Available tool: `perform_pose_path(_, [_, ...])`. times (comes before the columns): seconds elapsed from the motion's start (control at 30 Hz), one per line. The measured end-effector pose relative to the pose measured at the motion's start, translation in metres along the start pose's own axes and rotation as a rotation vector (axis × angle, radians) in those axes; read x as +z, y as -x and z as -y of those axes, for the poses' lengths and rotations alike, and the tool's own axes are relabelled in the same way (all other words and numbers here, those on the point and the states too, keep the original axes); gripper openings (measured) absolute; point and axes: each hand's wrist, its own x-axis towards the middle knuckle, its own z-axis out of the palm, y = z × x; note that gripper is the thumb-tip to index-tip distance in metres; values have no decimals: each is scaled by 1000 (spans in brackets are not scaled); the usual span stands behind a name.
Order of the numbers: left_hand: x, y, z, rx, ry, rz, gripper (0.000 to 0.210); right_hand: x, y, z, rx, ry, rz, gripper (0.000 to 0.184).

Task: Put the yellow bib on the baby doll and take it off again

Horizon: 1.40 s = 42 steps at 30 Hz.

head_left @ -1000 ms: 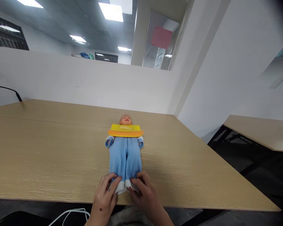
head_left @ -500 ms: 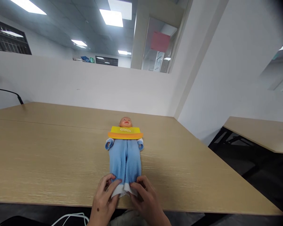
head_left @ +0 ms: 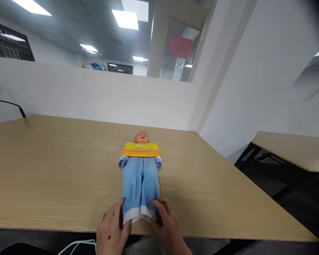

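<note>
A baby doll (head_left: 141, 136) lies on its back on the table, head away from me. It wears fuzzy blue trousers (head_left: 134, 177) with white cuffs (head_left: 132, 214). A yellow bib (head_left: 149, 146) with an orange lower edge covers its chest, and blue-and-white sleeves stick out on both sides. My left hand (head_left: 111, 225) rests beside the left trouser leg, fingers apart, fingertip and thumb at its edge. With its fingers curled over the right leg near the cuff, my right hand (head_left: 167, 223) holds the fabric; its thumb tip is partly hidden.
The wooden table (head_left: 55, 177) has its front edge just below my hands. A low white wall (head_left: 108, 102) stands behind it. A black cable (head_left: 9, 102) reaches the back left, and white cables (head_left: 78, 243) hang below the front edge. Another table (head_left: 295, 148) stands at right.
My left hand has let go of the left cuff and moved outward to the left. My right hand has shifted slightly outward, and the trouser ends are spread wider and flatter.
</note>
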Motion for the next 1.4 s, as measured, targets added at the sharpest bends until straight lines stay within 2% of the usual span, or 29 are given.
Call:
perform_pose_path(0.17, [-4,-1,9,26,30,-9,44,0,0,2,35,-1,-12,63])
perform_pose_path(0.4, [-5,-3,10,24,88,0,39,-3,0,6,32,-7,-31,61])
perform_pose_path(0.53, [-6,-6,2,43,107,-46,38,-4,-1,8,23,8,3,58])
perform_pose_path(0.67, [-11,-13,-13,143,87,-113,39,-4,-1,9,6,32,26,56])
perform_pose_path(0.8, [-17,-22,-32,248,38,-81,43,-3,-1,9,21,44,26,56])
perform_pose_path(0.93, [-17,-28,-46,214,9,-50,30,-4,-2,9,16,43,22,57])
perform_pose_path(1.03, [-14,-29,-49,191,-2,-51,22,-3,-2,10,-1,40,5,56])
perform_pose_path(1.17, [-11,-25,-47,256,35,-46,16,-2,-2,9,-18,46,-13,54])
perform_pose_path(1.4, [-10,-16,-48,255,61,-58,19,-1,0,8,-24,23,-26,56])
